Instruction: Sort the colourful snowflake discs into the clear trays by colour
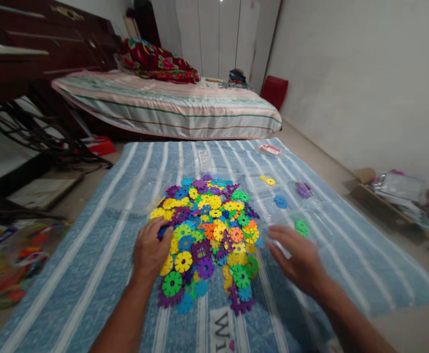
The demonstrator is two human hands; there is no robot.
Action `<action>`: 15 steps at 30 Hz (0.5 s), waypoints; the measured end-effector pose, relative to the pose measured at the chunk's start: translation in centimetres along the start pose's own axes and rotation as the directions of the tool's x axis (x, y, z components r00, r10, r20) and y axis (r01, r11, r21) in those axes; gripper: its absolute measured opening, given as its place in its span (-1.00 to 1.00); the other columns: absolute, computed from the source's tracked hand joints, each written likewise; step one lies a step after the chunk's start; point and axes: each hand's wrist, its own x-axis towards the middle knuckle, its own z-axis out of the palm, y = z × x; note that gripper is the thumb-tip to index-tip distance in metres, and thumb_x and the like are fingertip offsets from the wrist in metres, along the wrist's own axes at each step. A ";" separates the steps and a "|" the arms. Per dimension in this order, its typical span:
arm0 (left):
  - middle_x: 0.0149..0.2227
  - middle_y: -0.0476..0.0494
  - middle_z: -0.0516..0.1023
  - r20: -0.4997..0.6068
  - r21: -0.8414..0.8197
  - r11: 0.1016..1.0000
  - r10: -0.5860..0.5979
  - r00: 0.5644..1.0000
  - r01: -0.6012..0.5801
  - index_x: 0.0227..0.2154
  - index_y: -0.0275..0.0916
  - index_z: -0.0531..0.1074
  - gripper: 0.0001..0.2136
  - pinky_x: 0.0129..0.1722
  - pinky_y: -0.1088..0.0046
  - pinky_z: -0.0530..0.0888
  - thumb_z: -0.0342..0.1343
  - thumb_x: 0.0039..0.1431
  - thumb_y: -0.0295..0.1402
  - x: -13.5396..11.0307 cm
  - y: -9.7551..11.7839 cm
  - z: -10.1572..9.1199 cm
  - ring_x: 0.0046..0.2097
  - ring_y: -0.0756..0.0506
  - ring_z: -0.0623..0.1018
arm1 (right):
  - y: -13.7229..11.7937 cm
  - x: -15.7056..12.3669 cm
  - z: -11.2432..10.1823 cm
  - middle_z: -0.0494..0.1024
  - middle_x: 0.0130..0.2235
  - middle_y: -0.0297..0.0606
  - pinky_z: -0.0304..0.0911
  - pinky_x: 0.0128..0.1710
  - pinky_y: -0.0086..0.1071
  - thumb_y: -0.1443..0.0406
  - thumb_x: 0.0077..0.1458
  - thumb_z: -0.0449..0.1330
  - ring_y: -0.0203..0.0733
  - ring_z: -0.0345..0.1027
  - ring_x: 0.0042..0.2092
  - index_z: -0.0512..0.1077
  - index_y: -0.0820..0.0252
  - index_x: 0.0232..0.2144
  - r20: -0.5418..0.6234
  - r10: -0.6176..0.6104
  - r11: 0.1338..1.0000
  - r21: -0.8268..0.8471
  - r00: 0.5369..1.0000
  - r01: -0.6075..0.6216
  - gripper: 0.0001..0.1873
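Note:
A heap of colourful plastic interlocking discs (214, 220) lies on the blue striped cloth, with yellow, green, purple, orange and blue pieces mixed together. At the heap's left edge, my left hand (151, 247) has its thumb and fingers closed around a dark blue disc (163, 232), which is partly hidden. My right hand (297, 260) is on the heap's right side, slightly blurred, its fingers stretched out and nothing visible in them. Just beyond it are clear plastic trays holding a blue disc (280, 202), green discs (301, 227), purple discs (304, 190) and yellow discs (270, 181).
Another clear tray (140, 193) sits left of the heap. A small labelled clear box (270, 149) lies at the cloth's far right. Beyond stands a bed (185, 108). A cardboard box (394, 206) is on the right floor, a bag of colourful pieces (12, 269) on the left.

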 end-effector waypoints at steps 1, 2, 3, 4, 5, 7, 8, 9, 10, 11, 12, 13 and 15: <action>-0.10 -0.23 0.55 0.000 -0.002 1.000 -0.003 1.000 0.003 -0.28 -0.22 0.45 -0.76 0.08 0.16 0.39 -0.02 0.14 -0.21 0.0 0.1 0.0 0.00 -0.22 0.50 | -1.5 -1.0 0.6 0.54 -0.11 -0.13 0.41 -0.08 -0.29 0.30 0.19 0.12 -0.16 0.44 -0.07 0.41 0.15 -0.11 0.061 -0.023 0.999 0.045 0.998 0.020 -0.79; -0.10 -0.23 0.55 0.001 -0.004 1.000 -0.004 1.000 0.004 -0.28 -0.22 0.45 -0.76 0.08 0.17 0.39 -0.02 0.14 -0.22 -0.1 0.1 0.0 0.00 -0.21 0.50 | -2.6 -2.0 1.2 0.52 -0.06 -0.10 0.40 -0.05 -0.27 0.28 0.18 0.13 -0.13 0.42 -0.02 0.39 0.16 -0.07 0.122 -0.041 0.997 0.067 0.992 0.033 -0.74; -0.10 -0.23 0.55 0.002 -0.004 1.000 -0.004 1.000 0.004 -0.28 -0.23 0.45 -0.76 0.08 0.17 0.39 -0.02 0.14 -0.22 -0.1 0.2 0.0 0.00 -0.21 0.50 | -3.4 -2.9 1.7 0.49 -0.01 -0.06 0.39 -0.02 -0.22 0.25 0.17 0.15 -0.09 0.39 0.03 0.37 0.17 -0.03 0.175 -0.054 0.996 0.074 0.983 0.041 -0.69; -0.10 -0.24 0.55 0.004 -0.005 1.000 -0.002 1.000 0.002 -0.28 -0.23 0.45 -0.76 0.08 0.17 0.39 -0.02 0.14 -0.22 -0.1 0.3 0.0 0.00 -0.21 0.50 | -3.9 -3.8 2.1 0.45 0.05 -0.03 0.37 0.02 -0.16 0.20 0.15 0.18 -0.03 0.34 0.08 0.35 0.18 0.01 0.217 -0.064 0.996 0.071 0.974 0.049 -0.62; -0.10 -0.24 0.55 0.006 -0.005 1.000 0.002 1.000 -0.002 -0.28 -0.24 0.45 -0.76 0.07 0.17 0.39 -0.02 0.14 -0.22 -0.1 0.3 0.0 0.00 -0.21 0.50 | -4.1 -4.6 2.4 0.40 0.10 0.01 0.34 0.05 -0.10 0.15 0.12 0.21 0.03 0.28 0.13 0.33 0.19 0.05 0.248 -0.071 0.996 0.062 0.966 0.057 -0.53; -0.11 -0.25 0.56 0.006 -0.004 1.000 0.009 1.000 -0.009 -0.28 -0.25 0.45 -0.76 0.07 0.17 0.40 -0.02 0.14 -0.23 -0.1 0.4 0.1 0.00 -0.21 0.50 | -4.1 -5.8 3.1 0.30 0.17 0.06 0.28 0.09 0.01 0.06 0.05 0.26 0.14 0.17 0.20 0.28 0.20 0.11 0.284 -0.073 0.997 0.043 0.956 0.063 -0.37; -0.11 -0.25 0.56 0.004 -0.003 1.000 0.011 1.000 -0.011 -0.28 -0.25 0.45 -0.76 0.07 0.18 0.40 -0.02 0.14 -0.23 -0.1 0.5 0.1 -0.01 -0.21 0.51 | -4.0 -6.2 3.4 0.26 0.20 0.08 0.25 0.10 0.05 0.04 0.02 0.27 0.18 0.13 0.22 0.25 0.20 0.13 0.297 -0.070 0.997 0.036 0.952 0.062 -0.31; -0.11 -0.25 0.56 0.004 -0.003 1.000 0.011 1.000 -0.011 -0.29 -0.24 0.45 -0.77 0.07 0.18 0.40 -0.02 0.14 -0.24 -0.1 0.5 0.1 -0.01 -0.21 0.51 | -4.0 -6.6 3.6 0.24 0.21 0.10 0.23 0.11 0.08 0.04 0.01 0.28 0.20 0.10 0.23 0.24 0.21 0.14 0.308 -0.067 0.998 0.031 0.949 0.060 -0.28; -0.11 -0.25 0.56 0.004 -0.003 1.000 0.010 1.000 -0.010 -0.29 -0.24 0.45 -0.77 0.06 0.18 0.40 -0.02 0.13 -0.24 -0.1 0.5 0.1 -0.01 -0.21 0.51 | -4.0 -6.8 3.9 0.22 0.22 0.11 0.22 0.11 0.09 0.04 0.00 0.29 0.21 0.08 0.24 0.24 0.21 0.15 0.314 -0.061 0.998 0.026 0.947 0.055 -0.28; -0.11 -0.25 0.56 0.003 -0.005 1.000 0.007 1.000 -0.007 -0.30 -0.24 0.45 -0.78 0.06 0.17 0.40 -0.01 0.13 -0.24 -0.1 0.6 0.1 -0.01 -0.21 0.51 | -4.0 -6.9 4.2 0.22 0.21 0.13 0.20 0.11 0.11 0.05 0.01 0.28 0.22 0.08 0.24 0.24 0.22 0.14 0.314 -0.055 0.998 0.022 0.948 0.051 -0.28; -0.12 -0.25 0.56 0.005 -0.009 1.000 0.005 1.000 -0.005 -0.30 -0.24 0.45 -0.78 0.07 0.17 0.40 -0.01 0.13 -0.24 -0.1 0.6 0.1 -0.01 -0.21 0.51 | -4.1 -6.9 4.4 0.22 0.21 0.14 0.19 0.11 0.11 0.05 0.02 0.28 0.23 0.07 0.24 0.25 0.24 0.13 0.311 -0.051 0.999 0.021 0.949 0.047 -0.30; -0.12 -0.24 0.56 0.009 -0.014 1.000 0.005 1.000 -0.005 -0.30 -0.24 0.45 -0.78 0.07 0.17 0.40 -0.01 0.12 -0.24 -0.1 0.6 0.1 -0.01 -0.21 0.51 | -4.2 -6.8 4.7 0.23 0.20 0.14 0.18 0.11 0.12 0.05 0.03 0.27 0.23 0.08 0.23 0.26 0.25 0.12 0.306 -0.046 0.999 0.021 0.951 0.041 -0.32; -0.13 -0.24 0.56 0.014 -0.023 1.000 0.012 1.000 -0.012 -0.30 -0.23 0.45 -0.78 0.07 0.17 0.39 -0.01 0.12 -0.25 -0.1 0.7 0.1 -0.02 -0.21 0.51 | -4.5 -6.5 5.2 0.25 0.18 0.13 0.17 0.12 0.11 0.04 0.04 0.25 0.21 0.09 0.22 0.28 0.26 0.10 0.300 -0.034 0.999 0.027 0.953 0.027 -0.34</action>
